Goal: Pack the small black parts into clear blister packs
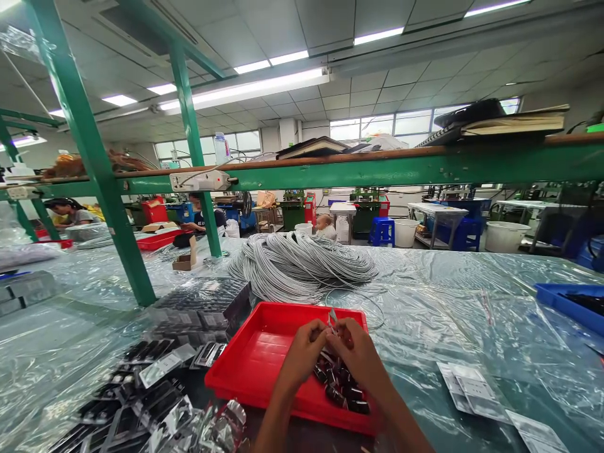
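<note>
Two bare forearms [277,409] come closest, running up to the left hand [306,349] and right hand [357,349], whose fingertips pinch one small silvery piece [333,316] between them above the right half of one red tray [264,352]; what that piece is, I cannot tell. Beneath the right hand, black cylindrical parts [336,396] lie heaped inside the tray, too overlapped to count exactly, while its left half is bare. Left of the tray sit many black packets [155,384], uncountable, with crumpled silver wrappers [217,428] in front and a stack of wrapped packages [207,308] behind. Just beyond the tray rests one large heap of coiled grey cable [302,267]. To the right lie three flat silvery packets [479,393], two overlapping, and farther out one blue tray [561,299]. One white power strip [201,181] is fixed to the green beam [340,173], and one bottle [221,149] stands above it.
</note>
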